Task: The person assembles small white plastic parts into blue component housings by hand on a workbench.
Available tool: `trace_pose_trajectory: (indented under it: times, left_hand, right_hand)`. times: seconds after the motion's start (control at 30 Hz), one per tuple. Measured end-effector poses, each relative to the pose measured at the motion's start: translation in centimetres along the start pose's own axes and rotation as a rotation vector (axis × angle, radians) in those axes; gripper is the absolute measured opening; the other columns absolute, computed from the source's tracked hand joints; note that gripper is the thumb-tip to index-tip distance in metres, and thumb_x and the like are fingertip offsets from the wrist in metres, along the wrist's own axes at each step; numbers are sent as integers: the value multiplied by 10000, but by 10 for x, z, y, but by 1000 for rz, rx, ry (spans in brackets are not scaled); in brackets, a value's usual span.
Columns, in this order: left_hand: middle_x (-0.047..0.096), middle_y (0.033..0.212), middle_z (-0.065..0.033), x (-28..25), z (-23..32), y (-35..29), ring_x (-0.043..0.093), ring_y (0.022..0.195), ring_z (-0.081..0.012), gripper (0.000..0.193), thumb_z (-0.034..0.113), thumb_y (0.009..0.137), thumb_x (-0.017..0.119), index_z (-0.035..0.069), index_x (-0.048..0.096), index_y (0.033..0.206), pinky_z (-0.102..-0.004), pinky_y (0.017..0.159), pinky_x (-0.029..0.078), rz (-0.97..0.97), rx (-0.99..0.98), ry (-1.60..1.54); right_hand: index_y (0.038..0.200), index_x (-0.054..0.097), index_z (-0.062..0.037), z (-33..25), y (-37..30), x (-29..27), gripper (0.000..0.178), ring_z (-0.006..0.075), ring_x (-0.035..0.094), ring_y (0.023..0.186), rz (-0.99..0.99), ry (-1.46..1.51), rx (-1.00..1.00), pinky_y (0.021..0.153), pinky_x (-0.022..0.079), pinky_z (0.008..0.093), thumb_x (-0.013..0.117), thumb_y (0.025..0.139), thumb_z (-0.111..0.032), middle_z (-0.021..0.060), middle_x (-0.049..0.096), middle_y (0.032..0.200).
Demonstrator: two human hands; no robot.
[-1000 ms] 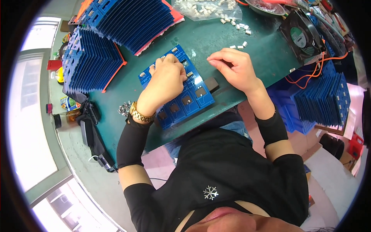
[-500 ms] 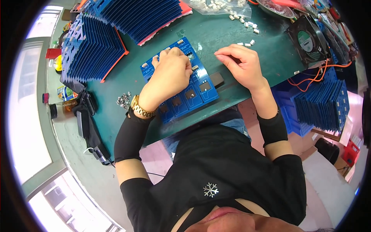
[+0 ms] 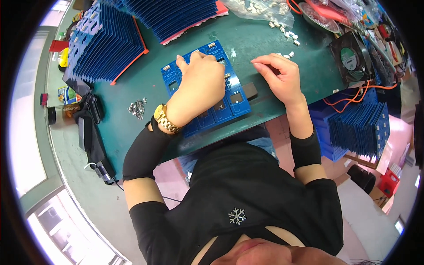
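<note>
- A green workbench point(image 3: 316, 66) spreads beneath the fingers of the left hand point(image 3: 198, 84) and the right hand point(image 3: 282, 77).
- One row of blue boards point(image 3: 170, 17) stands beyond the left fingers; a second row point(image 3: 106, 48) stands to their left.
- Right of the right fingers and nearer the body, a blue crate point(image 3: 326, 143) has a stack of boards point(image 3: 357, 128) in or against it; I cannot tell which.
- Beyond the right fingers, a clear bag point(image 3: 282, 20) holds many small white connectors.
- The circuit board point(image 3: 229, 88) lies flat under the left fingers, its long axis slanting from far left to near right, dark squares at the near end.
- Left fingers curl down, bunched, tips hidden: I cannot tell whether they pinch anything.
- Right thumb and forefinger tips come close together left of the palm; anything between is too small to tell.
- Left of the left fingers, silvery parts point(image 3: 137, 108) lie heaped.
</note>
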State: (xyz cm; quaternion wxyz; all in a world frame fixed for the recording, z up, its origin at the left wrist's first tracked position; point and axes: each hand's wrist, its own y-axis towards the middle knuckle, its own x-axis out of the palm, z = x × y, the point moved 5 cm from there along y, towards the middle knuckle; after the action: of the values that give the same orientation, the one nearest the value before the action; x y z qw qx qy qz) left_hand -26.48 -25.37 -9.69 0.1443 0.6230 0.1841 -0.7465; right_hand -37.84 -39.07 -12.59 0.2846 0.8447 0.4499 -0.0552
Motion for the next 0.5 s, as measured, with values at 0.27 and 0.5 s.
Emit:
trace_pose_trajectory:
  times: [0.27,0.5]
  left_hand:
    - [632,944,-111,6,1,-4,512,1062,-327,117,147,810,633,53,703,807,-760,936,299,65,68,97]
    - [611,972,-98,-1,-14,-20,498,1101,-335,157,218,801,693,73,663,852,-744,968,256,140,57,-113]
  right_hand:
    - [889,709,-14,4,-2,3,69,124,572,622,20,-27,0,562,427,242,692,822,-13,60,638,720]
    - [889,708,-9,8,-2,5,59,108,583,650,37,-9,17,579,437,239,688,834,-17,55,649,739]
